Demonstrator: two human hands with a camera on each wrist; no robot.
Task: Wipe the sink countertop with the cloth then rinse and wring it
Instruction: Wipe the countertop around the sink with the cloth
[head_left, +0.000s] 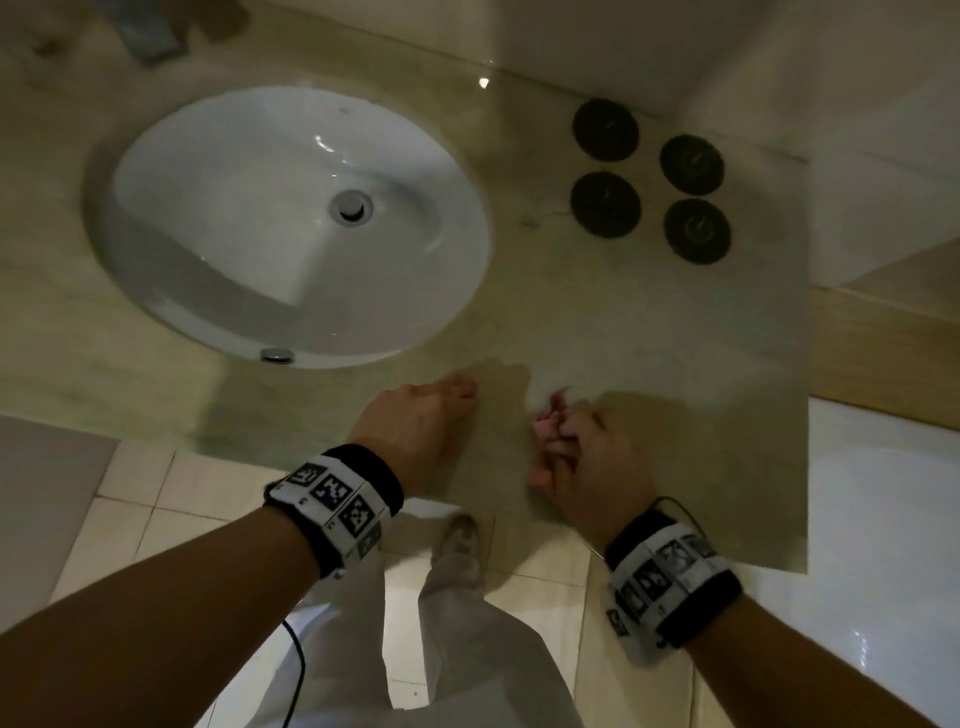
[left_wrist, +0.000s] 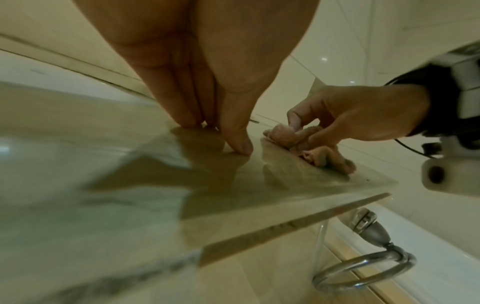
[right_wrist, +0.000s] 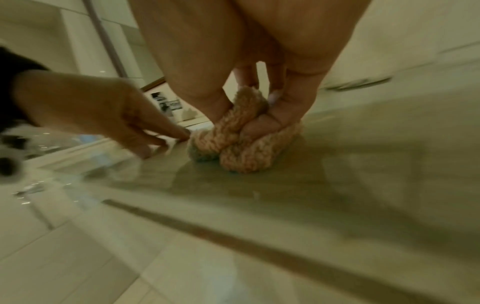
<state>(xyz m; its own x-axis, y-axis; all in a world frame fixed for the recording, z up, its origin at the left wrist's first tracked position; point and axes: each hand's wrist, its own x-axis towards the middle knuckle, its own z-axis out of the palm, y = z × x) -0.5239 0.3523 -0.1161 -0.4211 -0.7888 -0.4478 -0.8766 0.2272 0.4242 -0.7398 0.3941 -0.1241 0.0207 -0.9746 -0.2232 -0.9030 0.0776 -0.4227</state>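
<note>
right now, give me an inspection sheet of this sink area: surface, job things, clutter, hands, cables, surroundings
surface: beige countertop, glossy, with hand shadows near its front edge
job's things: pink cloth bunched on the countertop right of the sink; the basin looks dry
clutter: four dark round discs at the back right; a small pale bit beside them
hands: left hand fingertips rest on the countertop beside the cloth; right hand grips the cloth
cables: thin black cable hangs from the left wristband; another at the right wrist
surroundings: tiled floor, metal ring under the counter edge
</note>
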